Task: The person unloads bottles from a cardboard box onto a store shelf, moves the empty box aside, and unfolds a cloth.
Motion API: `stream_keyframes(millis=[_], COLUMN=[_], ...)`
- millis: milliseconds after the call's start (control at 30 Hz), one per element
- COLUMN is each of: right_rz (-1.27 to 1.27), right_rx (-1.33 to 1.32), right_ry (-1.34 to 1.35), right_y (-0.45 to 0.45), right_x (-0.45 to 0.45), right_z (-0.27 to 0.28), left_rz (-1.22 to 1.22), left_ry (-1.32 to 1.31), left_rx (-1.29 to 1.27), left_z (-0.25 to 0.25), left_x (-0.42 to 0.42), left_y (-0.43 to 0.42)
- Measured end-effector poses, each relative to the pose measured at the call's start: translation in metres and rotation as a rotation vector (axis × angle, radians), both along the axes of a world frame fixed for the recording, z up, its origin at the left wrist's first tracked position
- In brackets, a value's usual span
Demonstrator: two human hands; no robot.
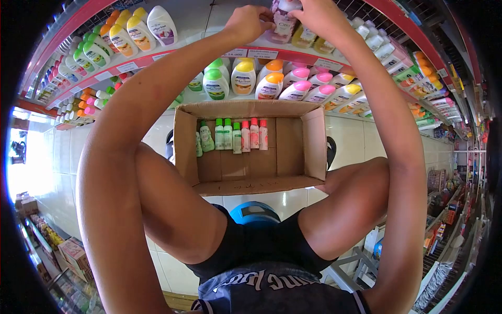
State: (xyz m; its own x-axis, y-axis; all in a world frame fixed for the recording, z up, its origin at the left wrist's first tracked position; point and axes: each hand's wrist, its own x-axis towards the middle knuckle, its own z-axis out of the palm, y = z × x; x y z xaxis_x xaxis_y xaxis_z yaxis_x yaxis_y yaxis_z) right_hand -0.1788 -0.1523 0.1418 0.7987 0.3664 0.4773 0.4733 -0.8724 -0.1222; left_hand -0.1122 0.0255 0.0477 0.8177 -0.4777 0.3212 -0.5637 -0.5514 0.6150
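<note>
At the top edge of the view, a pink bottle (283, 28) with a printed label stands on the upper shelf. My left hand (250, 23) is at its left side, with curled fingers against it. From the right, my right hand (320, 20) grips its upper part; the very top is cut off by the frame. Yellowish bottles (304, 38) stand just right of it. Below, between my legs, an open cardboard box (285, 180) holds small bottles: several with green caps (228, 135) and several with pink-red caps (254, 135), lying in a row.
The shelf's red front edge (196, 54) carries price tags. White lotion bottles (162, 26) stand on the upper shelf to the left. More bottles with green, yellow, orange and pink caps (270, 86) fill the lower shelf behind the box. A blue seat (254, 212) is beneath me.
</note>
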Motion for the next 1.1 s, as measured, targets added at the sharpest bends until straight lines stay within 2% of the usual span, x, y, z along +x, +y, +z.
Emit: stream_keyframes(millis=[100, 167, 233, 300, 367, 433, 500, 567, 700, 900, 1033, 1100], right_rz=[0.067, -0.003, -0.008, -0.079, -0.036, -0.018, -0.184, -0.16, -0.078, -0.101, -0.097, -0.162], right_rx=[0.077, 0.152, 0.136, 0.121, -0.033, -0.006, 0.063, 0.053, 0.03, 0.108, 0.109, 0.098], right_ry=[0.039, 0.126, -0.005, 0.025, -0.148, -0.056, 0.226, 0.18, 0.101, 0.192, 0.16, 0.255], right_y=[0.001, -0.003, -0.01, -0.015, -0.021, -0.028, -0.022, -0.026, -0.032, -0.036, -0.037, -0.036], right_x=[0.005, 0.009, 0.015, 0.019, 0.024, 0.031, 0.027, 0.031, 0.037, 0.039, 0.039, 0.04], right_z=[0.009, 0.013, 0.011, 0.004, -0.004, -0.003, 0.009, 0.005, 0.001, 0.002, 0.0, 0.003], left_rz=[-0.025, -0.064, -0.034, -0.008, 0.07, 0.051, 0.034, 0.11, 0.092, 0.123, 0.14, 0.116], left_ry=[-0.041, 0.039, 0.016, -0.01, -0.083, -0.139, -0.19, -0.109, -0.087, -0.039, 0.018, 0.056], left_rx=[0.031, 0.078, 0.013, -0.054, -0.11, -0.111, -0.11, -0.136, -0.116, -0.123, -0.105, -0.112], left_z=[0.003, -0.001, -0.006, -0.011, -0.013, -0.013, -0.013, -0.013, -0.013, -0.008, -0.003, -0.007], left_x=[0.005, 0.013, 0.027, 0.035, 0.041, 0.045, 0.045, 0.048, 0.049, 0.047, 0.042, 0.052], left_y=[0.001, 0.002, 0.001, -0.003, -0.007, -0.01, -0.013, -0.019, -0.017, -0.015, -0.013, -0.012])
